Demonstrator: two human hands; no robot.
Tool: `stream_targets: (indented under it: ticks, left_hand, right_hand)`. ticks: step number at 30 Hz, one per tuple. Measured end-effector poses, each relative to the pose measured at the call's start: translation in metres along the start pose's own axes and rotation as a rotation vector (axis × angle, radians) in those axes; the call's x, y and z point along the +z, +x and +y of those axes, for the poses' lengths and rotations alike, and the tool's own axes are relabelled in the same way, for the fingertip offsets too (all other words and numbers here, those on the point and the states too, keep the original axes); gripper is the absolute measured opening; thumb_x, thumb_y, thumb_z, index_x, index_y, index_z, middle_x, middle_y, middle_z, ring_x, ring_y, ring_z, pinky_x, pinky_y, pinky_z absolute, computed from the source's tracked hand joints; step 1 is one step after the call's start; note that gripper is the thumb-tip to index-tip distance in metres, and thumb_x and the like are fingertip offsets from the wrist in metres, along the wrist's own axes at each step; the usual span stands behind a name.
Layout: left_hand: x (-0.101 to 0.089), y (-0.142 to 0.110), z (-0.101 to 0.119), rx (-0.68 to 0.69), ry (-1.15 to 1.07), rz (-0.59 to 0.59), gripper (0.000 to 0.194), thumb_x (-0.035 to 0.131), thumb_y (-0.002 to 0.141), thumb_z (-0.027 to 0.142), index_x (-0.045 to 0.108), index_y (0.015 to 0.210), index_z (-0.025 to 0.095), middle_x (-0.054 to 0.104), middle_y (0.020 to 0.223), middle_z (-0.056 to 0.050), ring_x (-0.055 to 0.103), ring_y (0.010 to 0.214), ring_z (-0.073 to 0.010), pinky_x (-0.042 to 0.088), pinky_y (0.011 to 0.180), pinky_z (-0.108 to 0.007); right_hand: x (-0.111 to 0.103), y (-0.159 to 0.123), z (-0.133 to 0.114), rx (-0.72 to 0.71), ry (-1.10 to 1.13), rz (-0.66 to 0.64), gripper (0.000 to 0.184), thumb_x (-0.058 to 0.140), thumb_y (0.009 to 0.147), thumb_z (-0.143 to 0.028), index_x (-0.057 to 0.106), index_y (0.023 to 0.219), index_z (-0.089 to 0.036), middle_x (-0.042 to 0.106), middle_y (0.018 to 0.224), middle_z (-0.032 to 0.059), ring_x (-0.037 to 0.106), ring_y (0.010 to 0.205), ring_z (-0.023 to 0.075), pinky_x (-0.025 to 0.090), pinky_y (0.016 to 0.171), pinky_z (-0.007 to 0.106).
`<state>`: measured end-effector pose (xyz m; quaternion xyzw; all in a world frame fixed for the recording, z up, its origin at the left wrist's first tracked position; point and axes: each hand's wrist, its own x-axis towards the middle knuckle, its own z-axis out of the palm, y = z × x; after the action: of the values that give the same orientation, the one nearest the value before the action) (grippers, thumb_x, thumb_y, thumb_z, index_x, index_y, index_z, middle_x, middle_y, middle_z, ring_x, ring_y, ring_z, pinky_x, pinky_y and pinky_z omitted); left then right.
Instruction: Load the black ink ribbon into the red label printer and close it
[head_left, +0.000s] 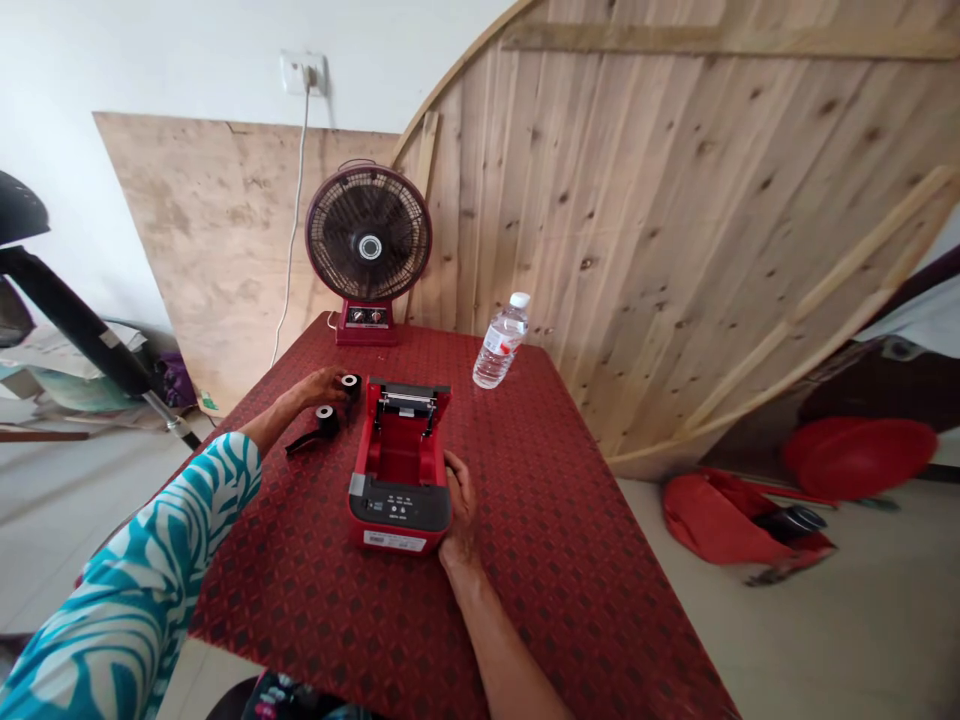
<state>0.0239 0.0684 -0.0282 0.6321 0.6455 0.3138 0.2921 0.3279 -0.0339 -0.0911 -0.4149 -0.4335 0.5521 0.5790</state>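
A red and black label printer (400, 515) sits on the table with its lid up and its red inner bay showing. My right hand (460, 505) is closed against the printer's right side, some fingers hidden behind it. To the printer's left, my left hand (328, 386) has its fingers round a black roll (351, 388) with a white core. Nearer to me, a second black roll (325, 422) lies with a loose strip trailing left.
On the red patterned table (540, 560), a fan (367, 240) stands at the back and a clear water bottle (501, 342) at the back right. Wooden boards (600, 230) lean behind. A red bag (712, 525) lies on the floor at right.
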Motion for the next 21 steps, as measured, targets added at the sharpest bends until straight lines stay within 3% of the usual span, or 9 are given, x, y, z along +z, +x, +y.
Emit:
stream_targets:
  ticks: [6,11,16,21]
  left_hand:
    - [-0.026,-0.052,-0.006,-0.007,-0.114,-0.079,0.049,0.069,0.061,0.041,0.066,0.104,0.017,0.074,0.104,-0.01,0.068,0.097,-0.0241,0.052,0.084,-0.036]
    - [-0.019,-0.085,-0.007,-0.014,-0.175,-0.114,0.053,0.074,0.058,0.043,0.067,0.103,0.017,0.074,0.101,-0.008,0.068,0.094,-0.0247,0.052,0.085,-0.035]
    - [-0.004,-0.092,0.0,-0.018,-0.161,-0.027,0.042,0.071,0.058,0.046,0.067,0.089,0.017,0.074,0.088,-0.006,0.067,0.086,-0.0241,0.052,0.078,-0.032]
    - [-0.008,-0.116,0.022,-0.017,-0.174,0.058,0.037,0.064,0.064,0.046,0.06,0.086,0.017,0.071,0.085,-0.005,0.064,0.081,-0.0218,0.051,0.072,-0.03]
  right_hand:
    - [0.002,0.002,0.001,0.038,0.023,0.036,0.043,0.057,0.078,-0.051,0.063,0.109,-0.021,0.069,0.106,0.0054,0.062,0.098,0.0244,0.047,0.084,0.036]
    - [0.002,0.004,0.003,0.042,0.047,0.039,0.044,0.059,0.077,-0.051,0.064,0.109,-0.021,0.069,0.107,0.006,0.062,0.097,0.0249,0.047,0.082,0.036]
    - [0.001,0.006,0.006,0.008,0.026,0.034,0.042,0.059,0.077,-0.05,0.065,0.109,-0.022,0.069,0.112,0.0056,0.06,0.106,0.0254,0.047,0.086,0.036]
    - [0.002,0.006,0.005,0.019,0.035,0.039,0.045,0.06,0.076,-0.052,0.065,0.108,-0.021,0.07,0.107,0.0057,0.062,0.099,0.0248,0.047,0.081,0.035]
